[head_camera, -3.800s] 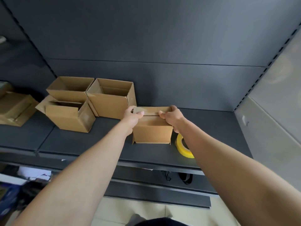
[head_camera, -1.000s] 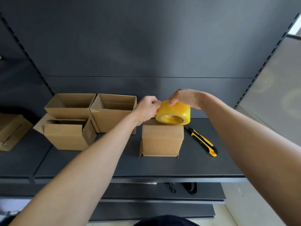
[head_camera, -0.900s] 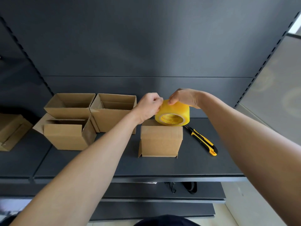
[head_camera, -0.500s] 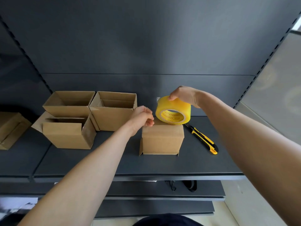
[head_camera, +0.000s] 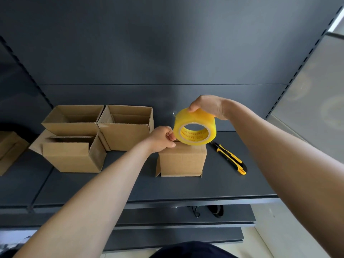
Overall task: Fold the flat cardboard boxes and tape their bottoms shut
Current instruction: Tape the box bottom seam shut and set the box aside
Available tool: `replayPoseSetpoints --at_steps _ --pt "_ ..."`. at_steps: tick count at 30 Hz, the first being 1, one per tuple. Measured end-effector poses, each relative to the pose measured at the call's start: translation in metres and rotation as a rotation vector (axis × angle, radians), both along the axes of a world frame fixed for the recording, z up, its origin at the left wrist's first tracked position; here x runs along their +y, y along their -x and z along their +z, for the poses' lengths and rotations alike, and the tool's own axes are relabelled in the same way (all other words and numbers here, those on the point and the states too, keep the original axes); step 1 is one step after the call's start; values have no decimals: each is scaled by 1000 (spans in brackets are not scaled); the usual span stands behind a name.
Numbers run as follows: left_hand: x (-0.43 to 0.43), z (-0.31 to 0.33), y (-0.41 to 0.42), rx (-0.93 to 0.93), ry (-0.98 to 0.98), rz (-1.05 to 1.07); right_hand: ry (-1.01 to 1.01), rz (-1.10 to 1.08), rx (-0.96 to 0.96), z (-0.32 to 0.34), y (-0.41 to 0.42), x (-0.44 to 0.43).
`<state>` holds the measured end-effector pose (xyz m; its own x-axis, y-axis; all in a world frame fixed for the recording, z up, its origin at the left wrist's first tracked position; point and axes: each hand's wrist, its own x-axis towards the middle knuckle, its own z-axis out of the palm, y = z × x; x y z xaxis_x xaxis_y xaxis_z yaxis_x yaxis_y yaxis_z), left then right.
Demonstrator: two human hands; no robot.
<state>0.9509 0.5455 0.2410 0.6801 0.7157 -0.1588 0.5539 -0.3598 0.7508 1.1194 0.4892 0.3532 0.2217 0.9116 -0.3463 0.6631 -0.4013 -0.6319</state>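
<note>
Upturned small box [head_camera: 183,160] at mid-shelf; left hand [head_camera: 163,139], back at the yellow tape roll [head_camera: 194,128] after dropping to the box edge, pinches its loose end; right hand [head_camera: 208,108] clamps the roll above; taping begins; 3 folded boxes [head_camera: 96,138] behind
</note>
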Motion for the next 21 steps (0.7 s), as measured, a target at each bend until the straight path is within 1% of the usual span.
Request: replayPoseSetpoints --at_steps 3,4,5,8,10,12,14,18,21 --pt "1 1 1 48 -10 -17 40 40 -68 -8 3 -1" --pt "1 2 0 28 -3 3 45 52 -90 -8 4 0" --pt "2 4 0 -34 42 48 51 62 -106 -8 4 1" --pt "3 18 1 -309 297 188 67 89 -120 -8 5 6" --pt "4 29 1 -325 368 201 77 111 -123 -9 6 9" --pt "3 36 0 -250 330 166 87 137 -128 -10 6 11" --pt "1 39 -4 -227 295 120 84 154 -124 -11 4 12" --pt "3 42 -9 -315 284 165 50 133 -112 -17 -2 11" --pt "3 41 -9 -344 265 225 11 92 -157 -25 -7 7"
